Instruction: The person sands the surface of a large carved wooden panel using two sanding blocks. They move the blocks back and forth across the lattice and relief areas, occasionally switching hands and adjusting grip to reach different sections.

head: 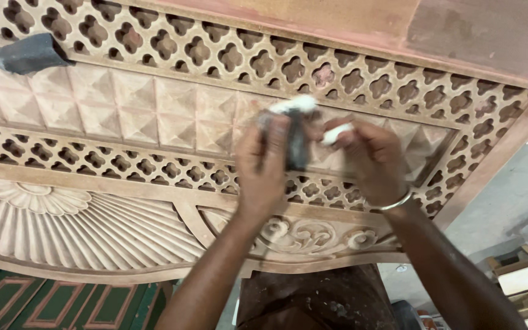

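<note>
The left hand (pixel 263 168) grips a dark folded sheet (pixel 297 146) and the right hand (pixel 371 160) pinches its white end, both held over the carved wooden panel (pixel 123 110), close to its pyramid row.

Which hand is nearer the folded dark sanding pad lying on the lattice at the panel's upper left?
Left. The left hand is at mid-panel, closer to the folded dark sanding pad; the right hand sits farther right of it.

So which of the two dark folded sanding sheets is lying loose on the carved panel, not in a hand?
The one at the upper left, resting alone on the lattice band. The other sheet is pinched in the left hand, over the pyramid-block row.
</note>
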